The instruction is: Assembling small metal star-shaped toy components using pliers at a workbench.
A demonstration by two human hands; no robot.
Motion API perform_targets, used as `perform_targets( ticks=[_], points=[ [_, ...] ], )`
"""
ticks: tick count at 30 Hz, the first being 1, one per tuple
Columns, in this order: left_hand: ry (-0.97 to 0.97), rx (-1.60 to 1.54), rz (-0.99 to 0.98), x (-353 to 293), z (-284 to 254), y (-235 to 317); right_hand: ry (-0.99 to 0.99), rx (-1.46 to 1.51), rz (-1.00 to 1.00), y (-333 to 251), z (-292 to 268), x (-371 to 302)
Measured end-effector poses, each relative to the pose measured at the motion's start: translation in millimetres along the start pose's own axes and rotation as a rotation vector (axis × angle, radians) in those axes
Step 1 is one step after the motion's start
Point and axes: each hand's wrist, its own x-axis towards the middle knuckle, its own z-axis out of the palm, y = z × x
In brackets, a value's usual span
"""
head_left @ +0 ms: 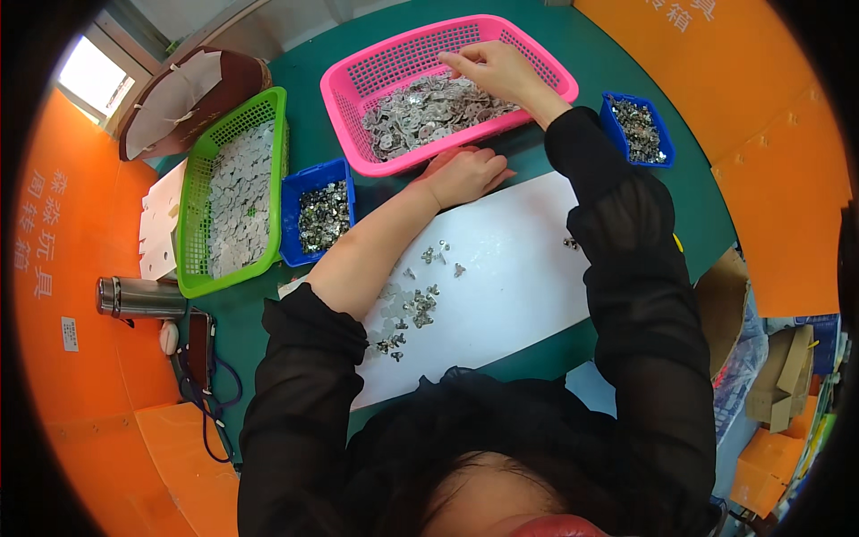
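My right hand [497, 73] is above the pink basket [335, 94], over its heap of flat grey metal pieces [429, 112]. Its thumb and forefinger are drawn together in a pinch; what lies between them, if anything, is too small to make out. Just in front of the basket's near wall, my left hand [470, 177] rests with fingers partly bent and apart, and I see nothing in it. Below it lies a white board [501, 277]. Small shiny metal parts [420, 306] and some flat pale pieces [391, 304] are scattered over the board's left side, beside my left forearm.
A green basket [190, 224] of flat discs and a blue bin [291, 219] of small metal parts stand at left. Another blue bin [667, 161] is at right. A steel flask [148, 298] and a phone [199, 349] with a cord lie at far left. Orange panels [769, 197] flank the table.
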Motion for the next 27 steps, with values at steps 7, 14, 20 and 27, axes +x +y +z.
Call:
perform_targets(
  ticks=[7,14,20,27],
  points=[
    [-0.098,0.071,-0.046,4,-10,10,0.089,0.222,-0.017,-5,-37,-34],
    [0.093,-0.331,-0.348,33,-23,42,-0.056,0.328,0.018,-17,-79,-144],
    [0.18,-0.387,-0.399,75,-61,81,-0.288,0.088,0.123,-11,-88,-234],
    [0.296,0.005,-0.645,91,-105,-30,-0.213,-0.052,0.024,-35,-63,-257]
  ],
)
